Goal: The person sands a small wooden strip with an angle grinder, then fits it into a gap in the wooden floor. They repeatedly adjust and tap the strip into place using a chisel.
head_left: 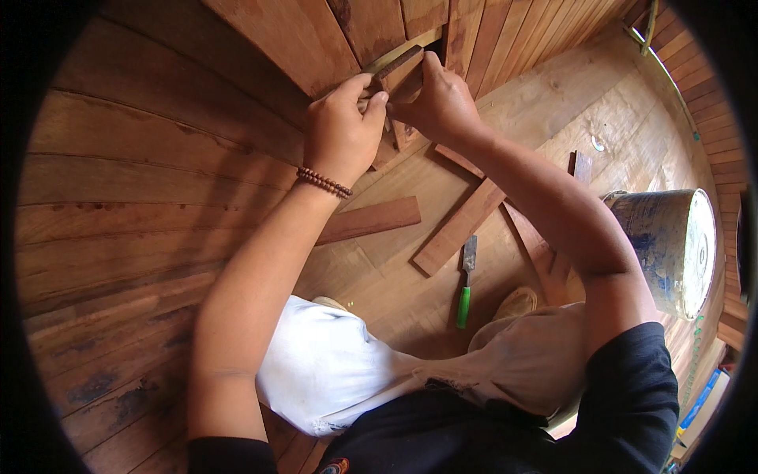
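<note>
My left hand [341,126], with a bead bracelet on its wrist, grips a short reddish wood piece [397,65] held against the planked wooden wall [158,158]. My right hand [438,101] closes on the same piece from the right, thumb up beside a narrow gap between planks. Both hands touch each other at the piece. Whatever lies under the fingers is hidden.
Loose wood strips [460,225] and another strip [371,220] lie on the plank floor [568,110]. A green-handled chisel [466,283] lies between my knees. A stained bucket [671,245] lies on its side at the right. Curved plank walls enclose the space.
</note>
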`<action>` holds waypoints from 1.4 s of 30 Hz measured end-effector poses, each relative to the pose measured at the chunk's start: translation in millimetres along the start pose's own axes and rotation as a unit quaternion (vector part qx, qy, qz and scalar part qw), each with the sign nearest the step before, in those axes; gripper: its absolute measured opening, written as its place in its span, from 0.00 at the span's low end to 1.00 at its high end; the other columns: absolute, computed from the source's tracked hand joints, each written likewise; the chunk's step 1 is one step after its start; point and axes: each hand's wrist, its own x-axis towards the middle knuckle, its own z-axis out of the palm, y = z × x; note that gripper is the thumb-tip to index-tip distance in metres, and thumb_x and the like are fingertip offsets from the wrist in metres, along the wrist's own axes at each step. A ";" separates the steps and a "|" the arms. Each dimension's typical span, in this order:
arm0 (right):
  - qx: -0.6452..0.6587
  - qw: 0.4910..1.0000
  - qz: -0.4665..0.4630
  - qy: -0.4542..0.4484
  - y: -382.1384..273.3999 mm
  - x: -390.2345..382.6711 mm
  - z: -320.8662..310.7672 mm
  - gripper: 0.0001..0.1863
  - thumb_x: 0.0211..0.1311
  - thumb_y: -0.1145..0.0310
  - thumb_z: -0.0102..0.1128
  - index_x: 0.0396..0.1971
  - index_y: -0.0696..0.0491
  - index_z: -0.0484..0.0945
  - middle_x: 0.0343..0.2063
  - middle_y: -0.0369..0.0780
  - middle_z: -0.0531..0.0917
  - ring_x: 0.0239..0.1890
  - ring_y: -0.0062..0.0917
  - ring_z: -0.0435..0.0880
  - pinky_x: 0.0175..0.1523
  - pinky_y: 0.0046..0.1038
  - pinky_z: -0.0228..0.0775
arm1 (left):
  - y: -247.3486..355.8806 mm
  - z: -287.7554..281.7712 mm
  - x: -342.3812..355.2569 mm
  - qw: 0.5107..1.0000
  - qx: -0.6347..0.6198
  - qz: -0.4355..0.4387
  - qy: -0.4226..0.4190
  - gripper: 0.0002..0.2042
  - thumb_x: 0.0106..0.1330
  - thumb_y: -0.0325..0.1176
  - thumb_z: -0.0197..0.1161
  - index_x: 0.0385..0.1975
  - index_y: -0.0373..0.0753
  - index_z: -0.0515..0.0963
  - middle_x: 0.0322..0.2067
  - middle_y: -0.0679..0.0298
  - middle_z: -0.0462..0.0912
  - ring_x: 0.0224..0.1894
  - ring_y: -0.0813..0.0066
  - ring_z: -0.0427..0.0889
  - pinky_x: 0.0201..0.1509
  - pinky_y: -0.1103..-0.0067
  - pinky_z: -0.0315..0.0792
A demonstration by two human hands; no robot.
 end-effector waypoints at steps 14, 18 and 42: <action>-0.002 1.000 0.011 0.004 -3.8 11.8 2.0 0.36 0.49 0.60 0.85 0.45 0.60 0.67 0.36 0.57 0.86 0.43 0.54 0.88 0.47 0.45 0.81 | 15.1 -13.3 2.1 1.000 0.006 0.000 -0.024 0.18 0.71 0.29 0.69 0.58 0.28 0.81 0.48 0.47 0.90 0.45 0.66 0.93 0.50 0.74 0.86; -0.020 1.000 0.021 0.000 -3.2 14.0 6.2 0.36 0.49 0.60 0.86 0.46 0.61 0.67 0.35 0.56 0.86 0.42 0.52 0.89 0.45 0.44 0.82 | 10.6 -16.0 -2.4 0.992 0.001 -0.093 -0.087 0.16 0.72 0.29 0.68 0.56 0.29 0.82 0.49 0.48 0.90 0.45 0.68 0.92 0.51 0.75 0.84; -0.028 1.000 -0.008 0.006 5.3 12.2 1.2 0.40 0.44 0.45 0.85 0.40 0.61 0.70 0.35 0.57 0.87 0.42 0.53 0.89 0.48 0.45 0.84 | -5.1 -7.5 -1.5 0.991 -0.120 -0.030 -0.048 0.15 0.77 0.25 0.62 0.58 0.22 0.78 0.54 0.49 0.88 0.56 0.69 0.88 0.61 0.77 0.80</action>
